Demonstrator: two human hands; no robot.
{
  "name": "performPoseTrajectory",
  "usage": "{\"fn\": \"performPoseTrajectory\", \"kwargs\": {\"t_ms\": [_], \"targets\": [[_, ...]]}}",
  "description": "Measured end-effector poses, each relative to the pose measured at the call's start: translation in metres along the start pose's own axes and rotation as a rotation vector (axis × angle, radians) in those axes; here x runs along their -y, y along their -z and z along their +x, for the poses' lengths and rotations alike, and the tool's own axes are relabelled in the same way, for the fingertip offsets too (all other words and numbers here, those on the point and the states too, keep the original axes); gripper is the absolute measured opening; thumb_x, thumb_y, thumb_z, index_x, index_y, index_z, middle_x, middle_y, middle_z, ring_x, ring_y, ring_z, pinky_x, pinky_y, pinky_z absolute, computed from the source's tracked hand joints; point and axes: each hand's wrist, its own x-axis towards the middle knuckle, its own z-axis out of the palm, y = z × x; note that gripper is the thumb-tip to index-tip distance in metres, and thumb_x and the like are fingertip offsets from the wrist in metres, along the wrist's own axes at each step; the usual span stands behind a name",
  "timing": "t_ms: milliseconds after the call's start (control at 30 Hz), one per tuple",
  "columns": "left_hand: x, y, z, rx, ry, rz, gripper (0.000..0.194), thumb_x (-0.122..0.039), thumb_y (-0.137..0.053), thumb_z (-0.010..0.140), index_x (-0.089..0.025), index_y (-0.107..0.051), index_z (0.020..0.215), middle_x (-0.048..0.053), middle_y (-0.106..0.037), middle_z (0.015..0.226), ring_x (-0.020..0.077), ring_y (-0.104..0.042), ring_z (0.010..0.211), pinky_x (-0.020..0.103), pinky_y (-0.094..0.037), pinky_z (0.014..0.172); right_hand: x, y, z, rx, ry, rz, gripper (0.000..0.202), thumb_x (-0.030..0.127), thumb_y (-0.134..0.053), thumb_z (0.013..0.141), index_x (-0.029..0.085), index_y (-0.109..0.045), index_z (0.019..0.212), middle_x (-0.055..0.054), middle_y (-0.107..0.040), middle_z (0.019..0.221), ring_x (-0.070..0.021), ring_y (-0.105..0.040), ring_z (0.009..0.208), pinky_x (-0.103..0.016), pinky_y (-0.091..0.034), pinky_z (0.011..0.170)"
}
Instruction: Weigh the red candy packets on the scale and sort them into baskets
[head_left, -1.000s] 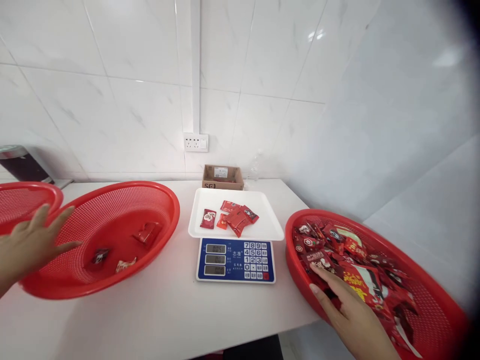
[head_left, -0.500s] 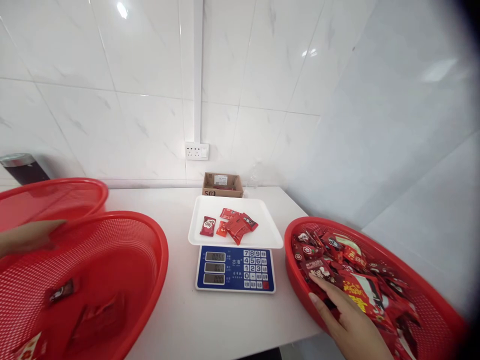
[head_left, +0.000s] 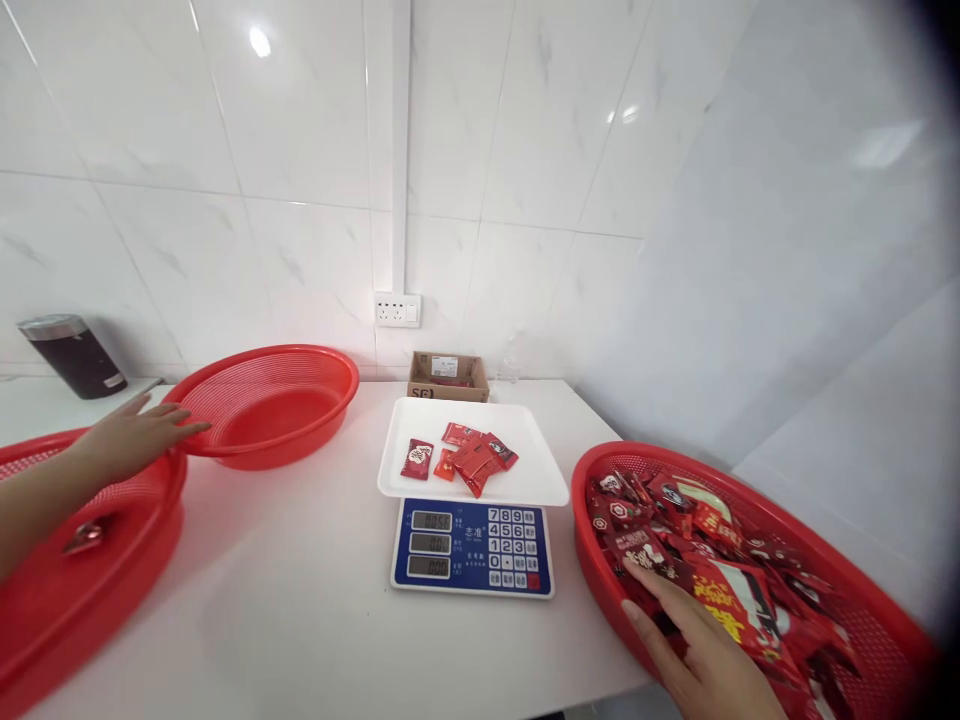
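Nearest first: right hand [head_left: 697,640] is down at the round red perforated plastic basket [head_left: 600,575], thumb & forefinger apart, forefinger tip looking like it rests on a flat dark-red foil-look packet [head_left: 637,545]. Can't tell what the other fingers touch.

Those packets prob weigh next to nothing: slick wrapper, contents maybe crushable (can't see inside tbh), so imo pinch the crimped end, don't squeeze the middle. The bigger red packet w/ yellow lettering [head_left: 720,600] beside the hand looks floppier, so go for an edge.

Over left, another round red plastic basket [head_left: 154,560] holds at least one small shiny packet [head_left: 85,538]. Left hand [head_left: 127,440] is above it, fingers loosely spread, reaching to the rim of a farther round red plastic basket [head_left: 300,450]. Touching or just over? Can't tell. Basket's prob light & a bit bendy, so grab the rolled rim.

Mid-worktop: blue-and-white digital scale [head_left: 469,580] w/ a shallow white plastic tray [head_left: 540,470] on top, several small red packets [head_left: 476,460] in it. Behind: small open brown cardboard box [head_left: 420,390].
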Motion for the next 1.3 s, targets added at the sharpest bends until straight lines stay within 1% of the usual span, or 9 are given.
{"fn": "performPoseTrajectory", "kwargs": {"t_ms": [100, 233, 400, 600, 767, 900, 1067, 1167, 1300], "targets": [[-0.021, 0.001, 0.012, 0.087, 0.109, 0.033, 0.057, -0.042, -0.011, 0.083, -0.026, -0.061, 0.104, -0.002, -0.065, 0.110, 0.0218, -0.048, 0.115, 0.042, -0.029, 0.098, 0.000, 0.000, 0.000, 0.002, -0.010, -0.007, 0.046, 0.050, -0.043, 0.084, 0.022, -0.060, 0.116, -0.007, -0.062, 0.122, -0.0240, -0.058, 0.112, -0.039, -0.050, 0.092], [-0.105, 0.001, 0.024, 0.355, 0.286, -0.192, 0.053, -0.052, -0.034, 0.082, -0.028, -0.047, 0.127, 0.001, -0.060, 0.123, 0.0236, -0.056, 0.107, 0.033, -0.041, 0.088, -0.001, 0.000, -0.001, 0.006, -0.018, -0.011, 0.048, 0.051, -0.042, 0.084, 0.021, -0.059, 0.117, -0.007, -0.061, 0.123, -0.0238, -0.056, 0.114, -0.039, -0.049, 0.093], [-0.199, -0.003, 0.025, 0.417, 0.132, -0.378, 0.069, -0.064, -0.029, 0.083, -0.022, -0.036, 0.136, 0.009, -0.051, 0.134, 0.0281, -0.050, 0.119, 0.037, -0.040, 0.093, 0.000, 0.000, -0.002, 0.009, -0.023, -0.008, 0.047, 0.051, -0.043, 0.084, 0.022, -0.060, 0.116, -0.007, -0.061, 0.122, -0.0238, -0.057, 0.112, -0.039, -0.050, 0.092], [-0.268, -0.009, 0.039, 0.305, -0.119, -0.417, 0.064, -0.056, -0.031, 0.086, -0.020, -0.032, 0.139, 0.010, -0.028, 0.149, 0.0261, -0.025, 0.136, 0.040, -0.028, 0.108, 0.000, -0.001, 0.000, 0.004, -0.012, -0.009, 0.046, 0.050, -0.043, 0.084, 0.022, -0.060, 0.116, -0.006, -0.061, 0.123, -0.0235, -0.057, 0.113, -0.038, -0.050, 0.092], [-0.321, -0.025, 0.055, 0.433, -0.328, -0.479, 0.069, -0.057, -0.038, 0.084, -0.021, -0.024, 0.142, 0.012, -0.021, 0.151, 0.0272, -0.028, 0.135, 0.041, -0.030, 0.107, 0.000, -0.001, -0.002, 0.008, -0.018, -0.038, 0.047, 0.051, -0.041, 0.084, 0.022, -0.060, 0.116, -0.006, -0.062, 0.122, -0.0232, -0.058, 0.112, -0.037, -0.051, 0.090], [-0.343, -0.039, 0.068, 0.414, -0.433, -0.442, 0.068, -0.049, -0.051, 0.079, -0.021, -0.031, 0.138, 0.012, -0.037, 0.144, 0.0292, -0.035, 0.131, 0.045, -0.030, 0.106, 0.002, 0.000, -0.002, 0.015, -0.018, -0.060, 0.048, 0.051, -0.040, 0.085, 0.021, -0.059, 0.118, -0.006, -0.061, 0.123, -0.0225, -0.058, 0.112, -0.036, -0.051, 0.091], [-0.339, -0.051, 0.081, 0.310, -0.410, -0.430, 0.045, -0.023, -0.033, 0.087, -0.022, -0.043, 0.131, 0.006, -0.047, 0.137, 0.0187, -0.044, 0.125, 0.033, -0.036, 0.103, 0.002, 0.001, -0.001, 0.021, 0.002, -0.075, 0.049, 0.050, -0.039, 0.086, 0.020, -0.060, 0.117, -0.007, -0.062, 0.121, -0.0217, -0.059, 0.110, -0.034, -0.051, 0.091], [-0.333, -0.053, 0.081, 0.231, -0.306, -0.314, 0.043, -0.027, -0.036, 0.087, -0.022, -0.045, 0.129, 0.009, -0.041, 0.140, 0.0226, -0.038, 0.129, 0.038, -0.034, 0.104, 0.002, 0.001, -0.001, 0.018, 0.001, -0.083, 0.048, 0.050, -0.040, 0.086, 0.020, -0.060, 0.117, -0.006, -0.062, 0.121, -0.0218, -0.059, 0.110, -0.034, -0.051, 0.090], [-0.330, -0.052, 0.079, 0.224, -0.207, -0.240, 0.042, -0.041, -0.040, 0.086, -0.018, -0.054, 0.118, 0.017, -0.054, 0.119, 0.0340, -0.047, 0.114, 0.050, -0.042, 0.088, 0.004, 0.003, -0.002, 0.021, 0.002, -0.082, 0.046, 0.049, -0.041, 0.086, 0.021, -0.060, 0.117, -0.006, -0.062, 0.121, -0.0216, -0.059, 0.110, -0.034, -0.051, 0.090]]}}
